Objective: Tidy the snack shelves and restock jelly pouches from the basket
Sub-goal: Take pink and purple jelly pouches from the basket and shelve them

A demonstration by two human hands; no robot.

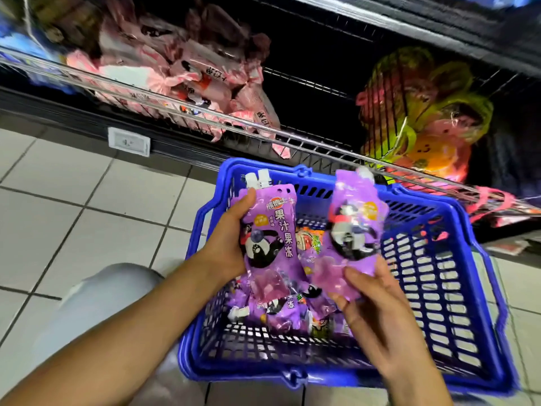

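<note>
A blue plastic basket (456, 288) with slotted lattice walls and a thick rounded rim sits on the pale tiled floor (73, 200), near the foot of a dark shelf unit. Two hands work above it, each holding one glossy purple jelly pouch.

The left hand (231, 238) grips the left pouch (269, 238) along its left edge, thumb curled over the front near the top, fingers hidden behind. This pouch is flat, soft foil with a white screw spout at its far end, a cartoon panda and printed characters on the face. The right hand (377, 306) pinches the lower corner of the right pouch (354, 230) between thumb and fingers; this one stands upright too, white cap at the far end, its print blurred.

More purple pouches (281, 309) lie heaped in the near left of the basket floor; their number cannot be counted, as they overlap. At least one packet with orange and green print (307, 241) shows between the two held pouches.

Beyond the basket, a wire shelf rail (175, 101) of shiny metal runs from far left to right. Behind it on the left lies a crumpled pile of pink pouches (187, 80), too tangled to count. To the right, behind a wire divider, are yellow-green and orange packets (421, 112), blurred. A white price tag (128, 141) is fixed to the shelf's dark front edge. A pale grey knee (96, 306) shows at near left.
</note>
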